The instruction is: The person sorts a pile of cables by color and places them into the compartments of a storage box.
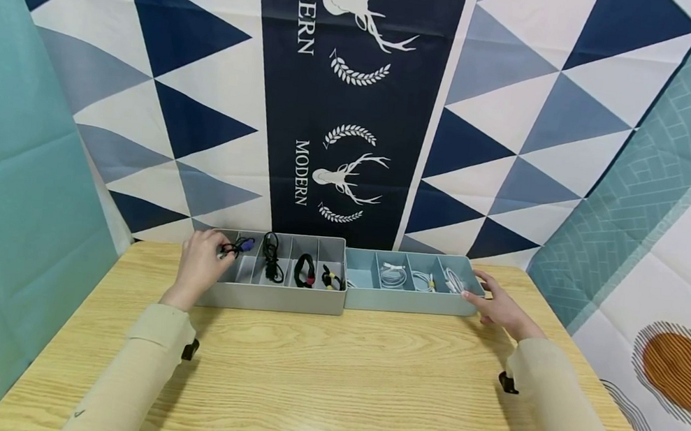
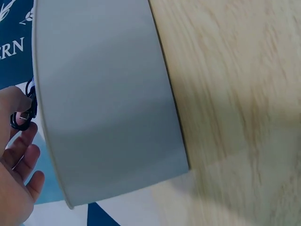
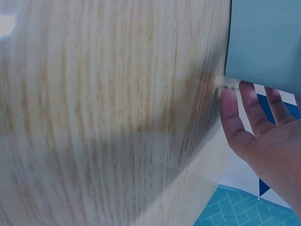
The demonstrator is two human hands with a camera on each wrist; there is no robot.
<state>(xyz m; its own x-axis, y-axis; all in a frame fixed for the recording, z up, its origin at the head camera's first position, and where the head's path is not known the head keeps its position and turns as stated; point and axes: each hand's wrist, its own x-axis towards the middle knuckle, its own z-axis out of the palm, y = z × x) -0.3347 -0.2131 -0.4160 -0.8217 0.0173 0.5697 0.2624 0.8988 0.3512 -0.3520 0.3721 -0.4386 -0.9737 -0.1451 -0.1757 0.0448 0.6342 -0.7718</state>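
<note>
Over the left compartment of a grey divided box, my left hand pinches a coiled black cable with a blue-purple connector. The left wrist view shows the black cable between thumb and fingers, above the box rim. My right hand is at the right end of a light-blue divided box. Its fingers reach along that end, loosely extended, with the thumb near the front corner. In the right wrist view the right hand lies right beside the blue box's wall.
Other grey compartments hold black cables, one with a red tie and one with yellow. White cables lie in the blue box. Both boxes stand end to end at the back of the wooden table, before a patterned cloth.
</note>
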